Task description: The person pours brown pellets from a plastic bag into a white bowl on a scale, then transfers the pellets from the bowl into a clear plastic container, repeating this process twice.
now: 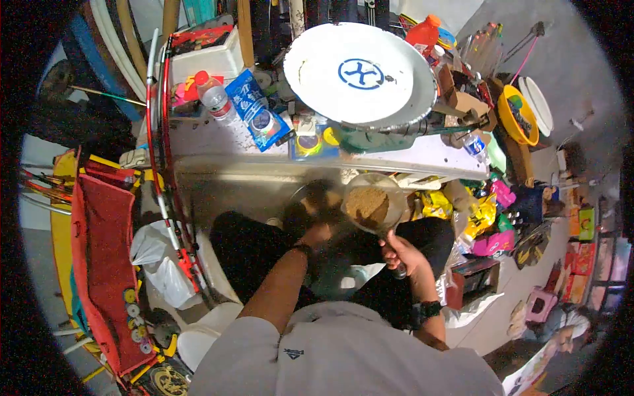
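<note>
My right hand (400, 254) is closed round the handle of a round sieve (395, 191), which holds a heap of brown grainy material (367, 206). My left hand (317, 235) is blurred beside a dark round bowl (310, 203) to the left of the sieve; its fingers cannot be made out. Below the sieve, between the knees, a pale translucent container (340, 280) is partly hidden. A large white basin (360, 72) with a blue mark stands tilted on the worktop beyond the hands.
The worktop (221, 145) carries a red-capped bottle (215, 98) and a blue packet (256, 112). Fishing rods (160, 145) stand at the left near a red case (105, 264). Yellow packets (479, 214) lie to the right. Another person (564, 323) is at the lower right.
</note>
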### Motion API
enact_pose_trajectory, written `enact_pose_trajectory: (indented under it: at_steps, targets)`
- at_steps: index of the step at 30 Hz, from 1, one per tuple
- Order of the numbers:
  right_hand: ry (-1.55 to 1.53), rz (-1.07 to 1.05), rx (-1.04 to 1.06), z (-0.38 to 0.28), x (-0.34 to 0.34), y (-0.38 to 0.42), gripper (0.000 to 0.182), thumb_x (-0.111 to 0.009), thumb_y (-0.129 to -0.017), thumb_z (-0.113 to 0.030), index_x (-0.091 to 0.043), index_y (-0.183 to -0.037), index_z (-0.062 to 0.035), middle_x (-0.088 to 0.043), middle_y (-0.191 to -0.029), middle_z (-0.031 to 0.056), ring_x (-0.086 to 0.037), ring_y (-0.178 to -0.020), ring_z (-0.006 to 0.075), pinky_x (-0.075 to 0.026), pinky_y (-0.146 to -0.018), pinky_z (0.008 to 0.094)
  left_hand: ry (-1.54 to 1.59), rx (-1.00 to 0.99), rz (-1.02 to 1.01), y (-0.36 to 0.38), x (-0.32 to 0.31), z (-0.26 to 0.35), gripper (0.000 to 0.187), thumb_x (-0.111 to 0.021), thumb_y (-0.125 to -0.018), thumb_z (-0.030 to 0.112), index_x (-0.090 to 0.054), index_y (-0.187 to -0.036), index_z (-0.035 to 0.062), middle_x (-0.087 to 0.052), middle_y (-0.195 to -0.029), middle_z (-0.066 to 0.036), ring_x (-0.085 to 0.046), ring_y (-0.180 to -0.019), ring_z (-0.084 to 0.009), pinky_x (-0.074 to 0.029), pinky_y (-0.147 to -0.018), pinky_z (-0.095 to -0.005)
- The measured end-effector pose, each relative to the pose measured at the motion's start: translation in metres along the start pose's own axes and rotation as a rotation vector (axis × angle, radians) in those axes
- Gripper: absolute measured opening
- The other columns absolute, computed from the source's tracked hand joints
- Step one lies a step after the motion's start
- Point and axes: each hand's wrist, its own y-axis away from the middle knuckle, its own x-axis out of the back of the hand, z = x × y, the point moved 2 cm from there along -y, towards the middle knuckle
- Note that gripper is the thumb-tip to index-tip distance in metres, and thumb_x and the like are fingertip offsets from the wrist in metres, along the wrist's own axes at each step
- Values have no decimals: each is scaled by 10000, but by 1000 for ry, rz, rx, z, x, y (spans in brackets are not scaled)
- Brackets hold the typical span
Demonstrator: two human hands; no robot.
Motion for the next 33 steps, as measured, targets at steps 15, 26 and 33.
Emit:
enact_pose_trajectory:
  at_steps: [15, 26, 33]
  targets:
    - [208, 157, -173, 5, 20, -10, 446, -492, -874, -514, -501, -834, -69, -376, -538, -26, -363, -435, 82, -317, -400, 227, -274, 58, 293, -110, -86, -105, 422, -535, -849, 324, -532, -1158, 37, -525, -1192, -157, -550, -978, -279, -435, -869, -405]
    - [126, 159, -165, 11, 12, -27, 421, -495, -879, -496, -485, -816, -79, -369, -505, -22, -341, -400, 88, -305, -383, 234, -693, -47, 463, -26, 15, -5, 506, -574, -831, 331, -466, -1259, 83, -511, -1236, -137, -524, -1086, -299, -434, -902, -402]
    - [156, 141, 7, 12, 2, -29, 458, -529, -852, -512, -466, -858, -59, -377, -541, -26, -370, -417, 90, -308, -384, 223, -476, 50, 380, -27, 58, -38, 486, -570, -818, 269, -469, -1255, 82, -479, -1276, -141, -476, -1154, -287, -417, -927, -395]
